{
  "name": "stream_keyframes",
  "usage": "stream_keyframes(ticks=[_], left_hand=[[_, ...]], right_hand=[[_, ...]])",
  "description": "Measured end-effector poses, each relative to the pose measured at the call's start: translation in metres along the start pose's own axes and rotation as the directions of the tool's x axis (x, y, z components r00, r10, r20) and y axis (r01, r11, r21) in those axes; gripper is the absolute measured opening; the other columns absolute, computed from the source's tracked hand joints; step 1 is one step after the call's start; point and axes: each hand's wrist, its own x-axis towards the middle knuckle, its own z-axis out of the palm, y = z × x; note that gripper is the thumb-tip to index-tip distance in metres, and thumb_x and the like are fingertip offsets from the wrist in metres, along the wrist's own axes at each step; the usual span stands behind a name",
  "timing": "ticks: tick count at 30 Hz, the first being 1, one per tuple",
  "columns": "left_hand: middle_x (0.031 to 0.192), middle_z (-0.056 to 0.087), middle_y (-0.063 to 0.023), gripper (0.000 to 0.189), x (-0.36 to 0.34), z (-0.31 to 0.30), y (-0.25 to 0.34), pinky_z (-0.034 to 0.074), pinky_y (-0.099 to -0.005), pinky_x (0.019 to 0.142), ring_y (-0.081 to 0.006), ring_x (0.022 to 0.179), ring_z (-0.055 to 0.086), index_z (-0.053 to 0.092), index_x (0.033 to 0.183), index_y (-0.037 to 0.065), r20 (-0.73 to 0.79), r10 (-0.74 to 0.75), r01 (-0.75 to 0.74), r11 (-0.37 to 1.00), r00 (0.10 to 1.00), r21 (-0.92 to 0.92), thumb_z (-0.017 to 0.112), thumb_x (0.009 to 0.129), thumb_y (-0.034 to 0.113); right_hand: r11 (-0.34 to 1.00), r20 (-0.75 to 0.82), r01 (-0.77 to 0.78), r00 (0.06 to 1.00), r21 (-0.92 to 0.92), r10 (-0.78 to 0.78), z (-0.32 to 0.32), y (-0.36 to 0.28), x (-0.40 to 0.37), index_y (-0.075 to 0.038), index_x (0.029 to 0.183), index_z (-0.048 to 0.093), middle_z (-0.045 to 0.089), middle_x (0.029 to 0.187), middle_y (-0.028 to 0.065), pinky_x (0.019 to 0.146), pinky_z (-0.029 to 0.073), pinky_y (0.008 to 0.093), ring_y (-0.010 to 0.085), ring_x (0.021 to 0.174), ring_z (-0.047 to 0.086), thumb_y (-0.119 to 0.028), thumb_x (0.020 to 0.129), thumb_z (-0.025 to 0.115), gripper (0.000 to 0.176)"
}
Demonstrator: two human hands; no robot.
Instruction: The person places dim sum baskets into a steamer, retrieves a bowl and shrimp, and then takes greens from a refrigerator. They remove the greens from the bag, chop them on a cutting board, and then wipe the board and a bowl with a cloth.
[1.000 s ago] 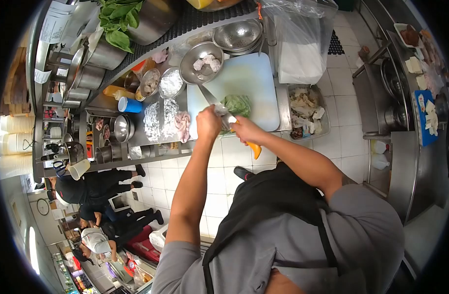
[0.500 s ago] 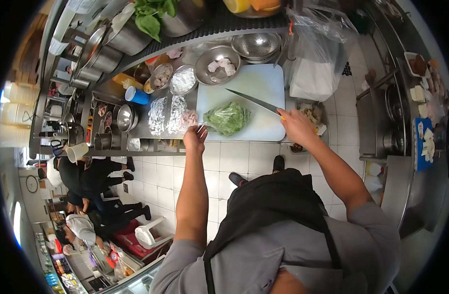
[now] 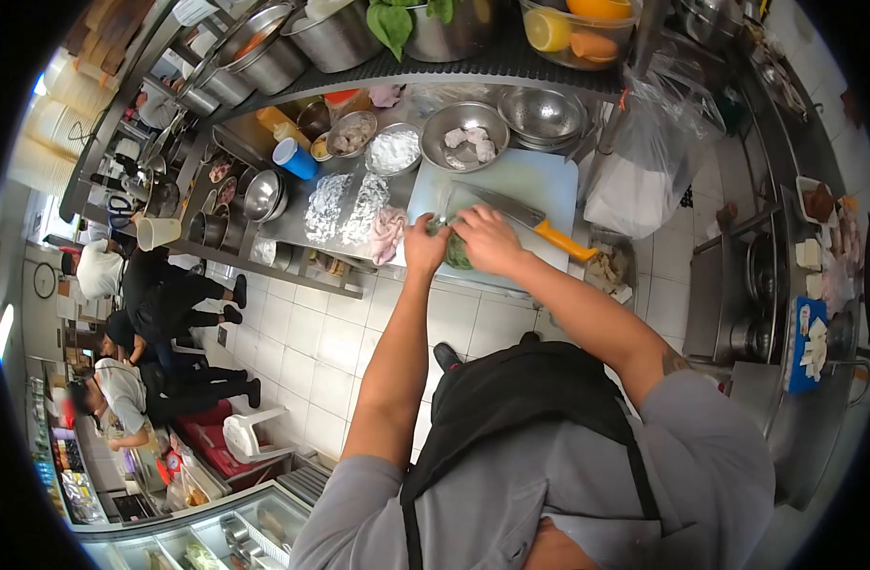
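— What fills the upper middle of the frame?
— A steel counter, and on it, right of centre, a pale cutting board. A clear plastic bag hangs at the board's right edge.

— And above the board?
— A metal bowl with pale pieces of meat touches its top edge. Left of the board lie two foil packets.

— Where is the knife?
— The knife lies flat on the board, its orange handle pointing to the lower right and its blade just above the right hand. Neither hand grips it.

— What are the hands on?
— A bundle of green leaves at the board's lower left edge. The left hand pinches its left side with the fingers closed. The right hand is curled over its top and hides most of it. The two hands nearly touch.
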Motion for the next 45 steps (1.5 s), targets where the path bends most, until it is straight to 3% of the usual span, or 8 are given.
stream_keyframes(ticks=[5,15,18,21,34,37,40,45], left_hand=[[0.084,0.063,-0.0178,0.036,0.011,-0.004,-0.011,0.05,-0.0387,0.077,-0.0316,0.08,0.062,0.066,0.1,0.003,0.224,0.088,-0.096,0.995,0.971,0.025,0.074,0.076,0.028],[0.08,0.062,-0.0098,0.019,0.003,-0.022,-0.032,0.052,-0.033,0.065,-0.0216,0.07,0.063,0.057,0.093,0.001,0.365,-0.158,0.367,0.691,0.917,-0.623,0.065,0.076,-0.001],[0.092,0.066,-0.0263,0.024,0.003,-0.025,-0.031,0.051,-0.0465,0.073,-0.0396,0.08,0.066,0.057,0.099,-0.003,0.13,0.128,-0.131,0.991,0.983,0.01,0.059,0.075,0.002],[0.097,0.064,-0.0303,0.03,0.007,-0.041,-0.028,0.048,-0.0532,0.083,-0.049,0.09,0.061,0.058,0.102,-0.003,0.156,0.109,-0.148,0.952,0.982,0.267,0.057,0.073,0.003],[0.109,0.061,-0.0285,0.05,0.02,-0.031,-0.092,0.045,-0.0475,0.093,-0.0467,0.103,0.057,0.054,0.118,-0.004,0.101,-0.275,0.253,0.949,0.956,0.188,0.066,0.077,0.021],[0.12,0.054,-0.0255,0.054,-0.021,-0.076,-0.027,0.041,-0.0481,0.097,-0.0435,0.112,0.051,0.052,0.123,0.0,-0.315,0.044,0.037,0.968,0.948,0.248,0.07,0.077,0.02],[0.124,0.048,-0.0235,0.048,-0.062,-0.085,0.017,0.037,-0.0489,0.098,-0.0414,0.114,0.045,0.053,0.122,0.003,-0.279,0.506,-0.466,0.862,0.816,0.199,0.068,0.077,0.012],[0.109,0.054,-0.0206,0.03,-0.091,-0.048,0.058,0.045,-0.0462,0.088,-0.04,0.103,0.053,0.059,0.103,0.004,-0.045,0.688,-0.69,0.721,0.724,-0.069,0.061,0.074,-0.004]], right_hand=[[0.996,0.019,0.087,0.996,-0.001,-0.087,0.01,0.004,0.015,-0.007,0.1,0.067,0.058,0.113,0.0096,0.096,0.041,0.0427,0.0304,0.118,0.046,-0.012,0.078,0.061,0.024],[0.941,0.138,0.336,0.935,-0.039,-0.328,0.006,-0.025,0.016,-0.009,0.092,0.066,0.065,0.086,0.0029,0.088,0.038,0.0392,0.0228,0.1,0.053,-0.011,0.076,0.059,0.018],[0.923,0.106,0.322,0.946,-0.213,-0.305,0.006,-0.029,0.009,-0.011,0.084,0.067,0.064,0.08,0.0014,0.088,0.037,0.0382,0.0221,0.098,0.054,-0.014,0.079,0.059,0.01],[0.902,0.109,0.31,0.951,-0.301,-0.291,-0.01,-0.022,-0.005,-0.013,0.077,0.068,0.064,0.08,0.0012,0.089,0.036,0.039,0.0216,0.097,0.053,-0.023,0.084,0.06,0.015],[0.996,-0.067,0.053,0.996,-0.074,-0.058,-0.019,0.016,-0.075,-0.01,0.083,0.072,0.06,0.087,0.0062,0.09,0.038,0.0429,0.027,0.095,0.05,-0.036,0.083,0.068,0.027],[0.987,-0.24,-0.072,0.965,0.146,0.106,-0.027,0.006,-0.065,-0.006,0.098,0.069,0.058,0.101,0.0107,0.091,0.04,0.0433,0.0314,0.099,0.05,-0.033,0.082,0.069,0.031],[0.96,-0.321,-0.168,0.917,0.225,0.236,-0.019,-0.003,-0.04,-0.005,0.11,0.064,0.055,0.113,0.014,0.092,0.041,0.0461,0.0352,0.108,0.049,-0.029,0.082,0.068,0.036],[0.915,-0.103,-0.289,0.939,0.282,0.328,0.001,0.011,-0.009,-0.004,0.105,0.064,0.062,0.107,0.0185,0.089,0.045,0.0481,0.039,0.105,0.055,-0.022,0.084,0.064,0.027]])
